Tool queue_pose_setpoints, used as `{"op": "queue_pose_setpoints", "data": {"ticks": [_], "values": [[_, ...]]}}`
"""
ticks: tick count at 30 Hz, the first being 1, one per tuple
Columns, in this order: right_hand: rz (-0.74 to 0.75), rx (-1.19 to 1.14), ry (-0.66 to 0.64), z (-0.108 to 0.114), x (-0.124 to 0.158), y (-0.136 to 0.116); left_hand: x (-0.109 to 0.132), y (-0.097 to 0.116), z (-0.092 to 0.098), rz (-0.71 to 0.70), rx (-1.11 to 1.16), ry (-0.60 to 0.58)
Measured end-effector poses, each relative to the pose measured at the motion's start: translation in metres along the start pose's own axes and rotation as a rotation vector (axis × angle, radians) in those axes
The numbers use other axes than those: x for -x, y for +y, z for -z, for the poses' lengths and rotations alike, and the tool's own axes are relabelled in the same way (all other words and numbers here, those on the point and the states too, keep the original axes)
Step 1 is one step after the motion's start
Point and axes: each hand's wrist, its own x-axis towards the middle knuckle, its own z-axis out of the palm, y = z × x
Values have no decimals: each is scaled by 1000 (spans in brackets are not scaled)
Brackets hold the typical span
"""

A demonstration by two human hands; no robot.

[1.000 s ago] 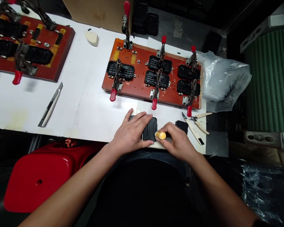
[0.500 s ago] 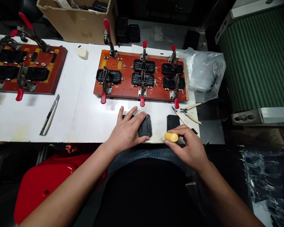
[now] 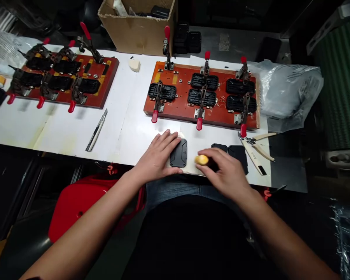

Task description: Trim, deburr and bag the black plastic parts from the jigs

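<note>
My left hand (image 3: 158, 158) lies with its fingers stretched out along the left side of a black rectangular plate (image 3: 179, 153), which is flat near the table's front edge. To the right, my right hand (image 3: 226, 171) grips a small tool by its yellow handle (image 3: 202, 160); the tool's working end is blurred and I cannot make it out. Partly behind my right hand are two more black plates, one (image 3: 219, 147) showing only its top edge and the other (image 3: 239, 155) further right. Both hands are apart from each other.
Beyond my hands stands a red-brown clamp fixture (image 3: 175, 111) holding black parts; a second fixture (image 3: 106, 85) is at left. A utility knife (image 3: 96, 130), cutting nippers (image 3: 262, 144), a white-handled blade (image 3: 253, 158), a plastic bag (image 3: 291, 93) and a cardboard box (image 3: 134, 35) lie around.
My view has turned left, so the fixtures appear further right. Both hands have shifted left along the table. A plate formerly beside my left hand now lies by my right hand.
</note>
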Motion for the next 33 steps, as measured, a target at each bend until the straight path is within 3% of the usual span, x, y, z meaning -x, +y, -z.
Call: {"op": "queue_pose_setpoints", "data": {"ticks": [3, 5, 8, 13, 18, 24, 27, 33], "values": [[86, 70, -99, -30, -20, -8, 3, -7, -5, 16, 33, -6], [80, 129, -163, -38, -22, -10, 2, -4, -9, 31, 54, 31], [55, 159, -235, -33, -21, -10, 2, -1, -10, 27, 85, 76], [114, 203, -234, -30, -31, -9, 3, -4, -6, 50, 116, 100], [112, 171, -347, -29, -40, -10, 6, 3, -7, 74, 143, 90], [79, 130, -262, -35, -47, -8, 23, 26, -17, 268, 143, 147], [63, 73, -308, -37, -44, -7, 27, 30, -20, 272, 151, 145], [11, 116, -156, -44, -53, -5, 27, 26, -25, 248, 140, 193]]}}
